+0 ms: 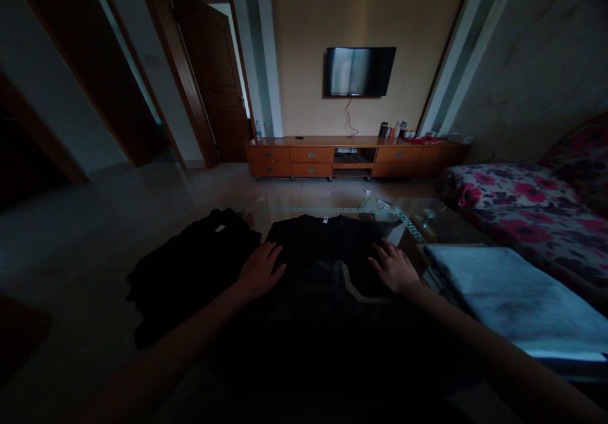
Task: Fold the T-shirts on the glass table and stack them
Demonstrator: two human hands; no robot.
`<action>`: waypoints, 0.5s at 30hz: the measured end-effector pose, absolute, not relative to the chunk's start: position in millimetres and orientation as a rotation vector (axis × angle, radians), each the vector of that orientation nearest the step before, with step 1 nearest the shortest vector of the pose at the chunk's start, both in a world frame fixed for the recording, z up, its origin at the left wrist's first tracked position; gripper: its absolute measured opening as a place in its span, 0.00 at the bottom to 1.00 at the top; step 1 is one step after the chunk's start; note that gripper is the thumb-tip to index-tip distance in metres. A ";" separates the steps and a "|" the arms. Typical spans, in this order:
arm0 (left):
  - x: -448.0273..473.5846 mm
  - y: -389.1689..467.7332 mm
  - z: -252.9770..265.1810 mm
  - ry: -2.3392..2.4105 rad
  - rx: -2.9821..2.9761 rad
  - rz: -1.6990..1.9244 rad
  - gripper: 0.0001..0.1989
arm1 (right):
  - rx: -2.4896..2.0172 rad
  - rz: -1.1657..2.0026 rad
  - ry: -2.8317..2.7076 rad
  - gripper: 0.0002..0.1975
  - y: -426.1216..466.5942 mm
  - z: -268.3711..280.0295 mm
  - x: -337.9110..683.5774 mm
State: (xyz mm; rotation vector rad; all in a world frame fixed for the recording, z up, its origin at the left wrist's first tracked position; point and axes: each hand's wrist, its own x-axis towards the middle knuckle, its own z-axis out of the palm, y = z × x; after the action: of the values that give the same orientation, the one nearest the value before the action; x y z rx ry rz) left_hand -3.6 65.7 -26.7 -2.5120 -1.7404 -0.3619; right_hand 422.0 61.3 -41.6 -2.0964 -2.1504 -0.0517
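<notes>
A black T-shirt (313, 240) lies spread on a glass-topped table, its collar and small white label facing away from me. My left hand (263, 268) rests on the shirt's left side with the fingers spread. On the right side, my right hand (393, 266) lies flat with its fingers apart. A pale curved line shows on the dark cloth between the hands. To the left is a heap of black clothing (190, 266) with a small white label. The lower part of the shirt is lost in the dark.
Folded light-blue cloth (527, 291) lies at the right, beside a flowered sofa (513, 187). The glass table (304, 210) has a patterned border. Beyond it stand a wooden TV cabinet (311, 155) with bottles on top and a wall television (360, 71). The room is dim.
</notes>
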 end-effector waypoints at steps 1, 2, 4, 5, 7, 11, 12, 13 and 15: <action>-9.7 54.4 -32.2 -1.756 -2.520 -0.323 0.34 | -2.106 -0.033 -2.168 0.35 50.3 -47.6 424.9; -14.8 45.0 -37.7 -1.770 -2.531 -0.286 0.36 | -2.113 -0.013 -2.186 0.36 40.9 -53.7 427.5; -21.0 33.1 -46.7 -1.779 -2.554 -0.240 0.38 | -2.115 0.017 -2.211 0.37 29.6 -63.9 431.7; -22.1 31.1 -49.2 -1.780 -2.560 -0.230 0.38 | -2.110 0.022 -2.217 0.38 28.2 -67.3 433.2; -20.7 34.5 -49.9 -1.784 -2.565 -0.221 0.38 | -2.100 0.023 -2.219 0.38 33.2 -70.1 435.0; -10.5 60.4 -41.5 -1.810 -2.567 -0.204 0.37 | -2.137 0.045 -2.191 0.38 61.4 -63.9 434.5; -7.4 68.2 -39.2 -1.813 -2.563 -0.204 0.37 | -2.156 0.054 -2.180 0.37 68.8 -61.2 433.3; -4.1 75.4 -37.2 -1.812 -2.553 -0.208 0.36 | -2.174 0.061 -2.168 0.37 75.3 -58.3 431.6; 2.1 86.6 -33.7 -1.799 -2.510 -0.229 0.35 | -2.210 0.061 -2.137 0.36 84.8 -52.6 427.4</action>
State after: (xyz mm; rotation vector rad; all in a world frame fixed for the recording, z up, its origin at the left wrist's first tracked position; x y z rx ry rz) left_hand 2.1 86.6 -33.7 -2.5101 -1.7985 -0.2288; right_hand 427.4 84.8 -52.6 -2.2099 -2.1370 0.0611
